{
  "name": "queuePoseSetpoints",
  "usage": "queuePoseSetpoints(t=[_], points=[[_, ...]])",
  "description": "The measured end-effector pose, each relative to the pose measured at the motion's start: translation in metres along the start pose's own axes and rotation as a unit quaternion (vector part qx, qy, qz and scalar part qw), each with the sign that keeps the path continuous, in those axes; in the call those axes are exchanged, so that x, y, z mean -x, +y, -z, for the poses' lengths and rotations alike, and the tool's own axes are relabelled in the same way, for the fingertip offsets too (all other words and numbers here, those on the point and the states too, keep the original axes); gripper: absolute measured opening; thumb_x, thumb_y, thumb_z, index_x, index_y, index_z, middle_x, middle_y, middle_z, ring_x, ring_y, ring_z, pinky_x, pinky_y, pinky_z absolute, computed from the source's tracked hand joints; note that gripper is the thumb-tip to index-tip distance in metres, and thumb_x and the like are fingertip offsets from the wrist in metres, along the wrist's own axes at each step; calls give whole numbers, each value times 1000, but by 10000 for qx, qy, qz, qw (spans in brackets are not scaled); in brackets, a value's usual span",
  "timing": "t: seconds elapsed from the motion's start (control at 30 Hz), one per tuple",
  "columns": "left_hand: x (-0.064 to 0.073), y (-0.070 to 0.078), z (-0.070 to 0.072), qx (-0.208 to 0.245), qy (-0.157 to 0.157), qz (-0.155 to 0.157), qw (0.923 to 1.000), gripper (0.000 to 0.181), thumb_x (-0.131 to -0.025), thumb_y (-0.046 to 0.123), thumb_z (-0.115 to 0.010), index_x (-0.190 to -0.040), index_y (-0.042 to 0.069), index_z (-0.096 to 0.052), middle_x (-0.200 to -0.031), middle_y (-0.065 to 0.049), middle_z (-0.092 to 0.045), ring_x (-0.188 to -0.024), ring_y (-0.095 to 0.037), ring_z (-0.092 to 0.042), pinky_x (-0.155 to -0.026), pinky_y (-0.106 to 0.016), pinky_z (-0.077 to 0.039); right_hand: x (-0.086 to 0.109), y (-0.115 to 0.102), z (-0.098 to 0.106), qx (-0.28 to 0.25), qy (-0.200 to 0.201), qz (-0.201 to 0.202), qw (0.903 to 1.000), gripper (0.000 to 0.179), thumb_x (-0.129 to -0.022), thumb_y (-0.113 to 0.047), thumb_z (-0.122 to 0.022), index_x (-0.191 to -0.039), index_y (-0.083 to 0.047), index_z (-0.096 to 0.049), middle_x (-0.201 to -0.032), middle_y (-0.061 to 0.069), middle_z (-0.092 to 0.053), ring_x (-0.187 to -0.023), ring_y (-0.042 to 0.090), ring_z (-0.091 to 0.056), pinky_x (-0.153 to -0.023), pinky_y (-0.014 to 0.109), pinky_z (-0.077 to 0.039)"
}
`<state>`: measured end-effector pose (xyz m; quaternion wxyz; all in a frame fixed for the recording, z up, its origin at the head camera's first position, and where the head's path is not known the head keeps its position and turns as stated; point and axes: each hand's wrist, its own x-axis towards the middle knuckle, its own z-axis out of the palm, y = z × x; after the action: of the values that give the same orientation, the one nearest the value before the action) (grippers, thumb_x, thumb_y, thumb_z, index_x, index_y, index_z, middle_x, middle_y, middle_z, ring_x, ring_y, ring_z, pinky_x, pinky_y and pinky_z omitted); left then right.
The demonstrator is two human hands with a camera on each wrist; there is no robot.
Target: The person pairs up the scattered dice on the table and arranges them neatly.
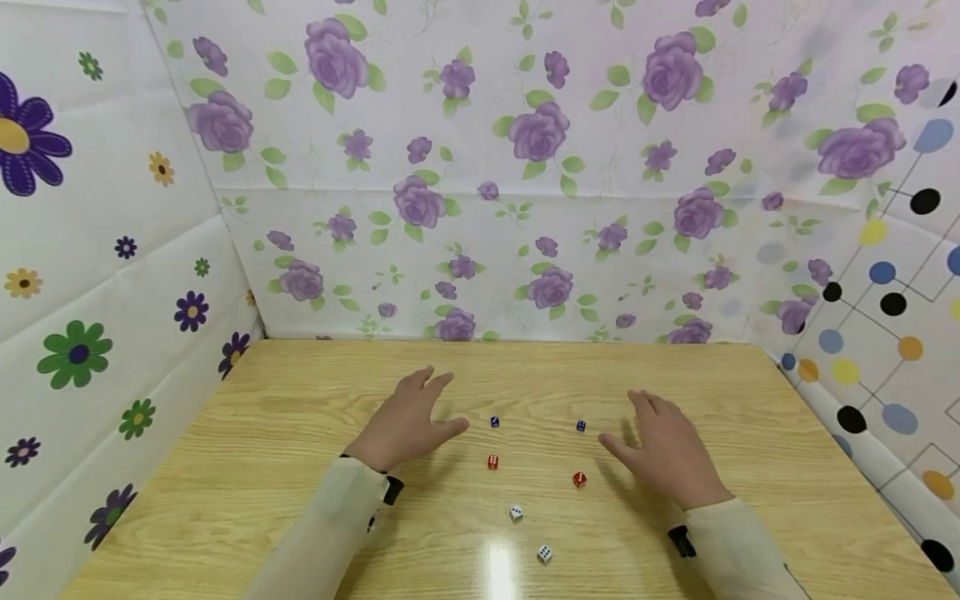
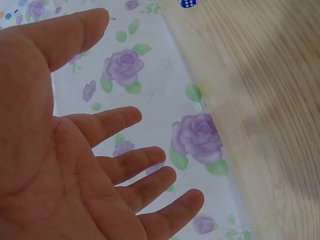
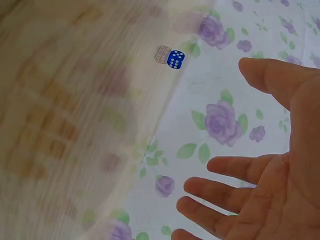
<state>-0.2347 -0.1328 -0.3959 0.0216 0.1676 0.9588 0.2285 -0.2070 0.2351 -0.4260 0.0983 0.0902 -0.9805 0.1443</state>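
Note:
My left hand (image 1: 408, 421) hovers over the table left of the dice, fingers spread and holding nothing. Nearest to its thumb lies a blue die (image 1: 495, 422); a red die (image 1: 492, 462) sits a little closer to me. On the other side, my right hand (image 1: 667, 446) is also held above the wood with nothing in it. Beside its thumb are a second blue die (image 1: 581, 426) and a second red die (image 1: 580, 479). Two white dice, one (image 1: 516, 512) farther and one (image 1: 545, 553) nearer, lie between my forearms. In the right wrist view a blue die (image 3: 175, 59) shows beyond the thumb.
The dice rest on a glossy wooden table (image 1: 300, 392). A cloth with purple roses (image 1: 480, 167) hangs along the back edge. Flowered cloth (image 1: 90, 275) stands at the left, and a dotted cloth (image 1: 892, 333) borders the right side.

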Motion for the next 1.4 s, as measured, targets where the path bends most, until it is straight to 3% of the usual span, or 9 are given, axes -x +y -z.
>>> queuePoseSetpoints(t=[0.3,0.6,0.8,0.93,1.07,1.23,1.4], points=[[1,5,0,109,-71,-166,9998,74,-88,57,-57,-148,19,-33,-152,-10,-28,-138,-29,-28,-102,-52,-37,-1,-4,2,-122,-413,-87,9990,93,-84,-72,-46,-140,2,-40,-133,29,-47,-116,48,-47,-85,60,-44],[0,16,-1,-120,102,-556,9983,66,-89,52,-59,-143,19,-41,-148,-8,-33,-136,-28,-32,-99,-46,-41,-3,-8,5,-341,-591,-109,9976,84,-86,-67,-50,-138,-2,-43,-132,21,-52,-119,42,-49,-88,59,-43],[0,25,-3,-192,200,-968,9949,60,-89,48,-59,-140,19,-45,-138,0,-41,-126,-20,-40,-94,-37,-45,-3,-16,9,-567,-822,-145,9949,75,-82,-70,-52,-129,-11,-55,-108,6,-65,-91,21,-63,-73,43,-51],[2,35,-6,-470,219,-1265,9906,52,-91,44,-60,-135,18,-50,-128,-2,-50,-113,-18,-49,-87,-35,-48,-3,-26,14,-657,-1125,-101,9914,62,-80,-66,-59,-119,-18,-61,-85,-6,-63,-66,10,-56,-58,32,-46],[3,45,-11,-758,-46,-1621,9838,42,-92,42,-59,-127,19,-57,-119,1,-56,-103,-14,-55,-82,-31,-50,-1,-36,16,-684,-1380,115,9880,52,-79,-61,-64,-110,-20,-64,-75,-11,-57,-58,8,-50,-55,29,-42],[4,55,-19,-612,-816,-1924,9760,31,-91,37,-62,-118,22,-63,-102,10,-60,-91,-6,-58,-77,-25,-49,3,-45,15,-754,-1597,766,9813,37,-82,-52,-67,-102,-21,-65,-75,-14,-55,-62,4,-50,-58,27,-43],[4,60,-26,-747,-1128,-2015,9701,24,-88,33,-67,-109,21,-68,-91,12,-62,-77,-1,-54,-69,-20,-46,3,-49,10,-909,-1941,1704,9618,11,-88,-24,-65,-98,-21,-66,-76,-17,-56,-65,1,-51,-60,24,-44]])
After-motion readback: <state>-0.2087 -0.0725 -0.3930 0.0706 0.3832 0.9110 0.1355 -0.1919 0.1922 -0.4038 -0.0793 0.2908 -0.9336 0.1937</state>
